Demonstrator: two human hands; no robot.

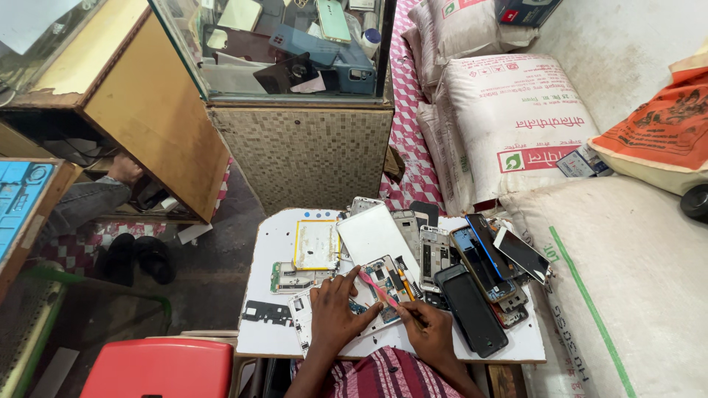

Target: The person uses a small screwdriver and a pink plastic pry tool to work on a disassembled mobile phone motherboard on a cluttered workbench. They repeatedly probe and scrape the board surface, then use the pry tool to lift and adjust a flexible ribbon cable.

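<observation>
My left hand (333, 313) lies flat on an opened phone body (380, 278) with its circuit board showing, pinning it to the small white table (265, 343). My right hand (430, 333) grips a thin tool whose tip touches the board. A pink pry tool (376, 287) lies slanted across the phone between both hands; which hand holds it I cannot tell. A white phone back panel (373, 236) rests just beyond.
Several phone frames and screens (479, 276) pile on the table's right side; a yellow-edged panel (316, 244) and a loose black bracket (267, 312) lie left. Big white sacks (627, 280) crowd the right. A glass display cabinet (295, 51) stands ahead; a red stool (158, 368) sits lower left.
</observation>
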